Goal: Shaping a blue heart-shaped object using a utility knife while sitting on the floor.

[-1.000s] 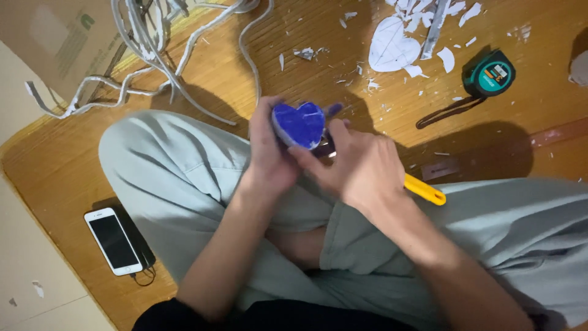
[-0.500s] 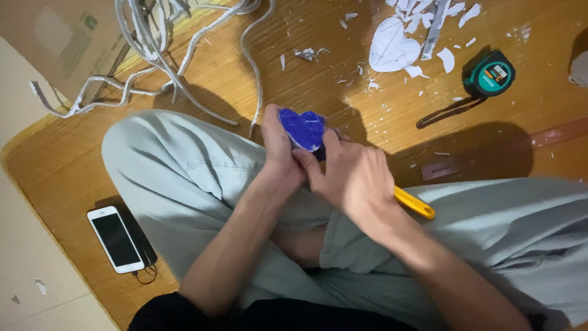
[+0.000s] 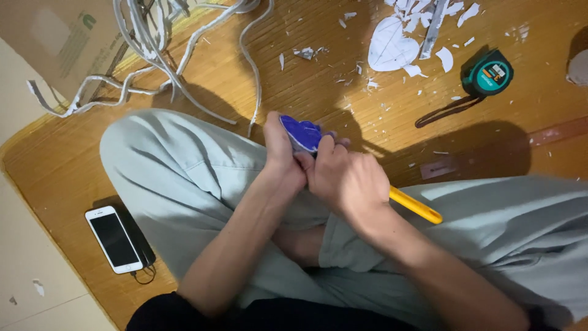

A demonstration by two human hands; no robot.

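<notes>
The left hand (image 3: 280, 153) is clamped around a small blue piece (image 3: 301, 133), thumb side up, just above the lap near the middle of the view; the right hand (image 3: 346, 178) presses against it from four o'clock, fist closed on a yellow-handled knife (image 3: 415, 205) whose handle sticks out toward four o'clock while the blade end is hidden between the hands. The two hands touch, and that is the risk: with the cutting end out of sight and the left fingers wrapped so close to it, a slip could run the edge into a finger, or through the thin piece and toward the grey trousers (image 3: 184, 178) beneath. The blue piece looks flat, stiff and lobed at its edge, matte on its face. At one o'clock a white heart-shaped cut-out (image 3: 391, 46) lies among white chips and flakes on the wooden floor (image 3: 306, 79), which has a fine straight grain and a warm sheen. A round green tape measure (image 3: 488, 72) with a dark wrist loop sits at two o'clock. White flat cables (image 3: 177, 55) tangle at eleven o'clock beside a cardboard box (image 3: 55, 43), and a white phone (image 3: 114, 238) lies face up at eight o'clock.
</notes>
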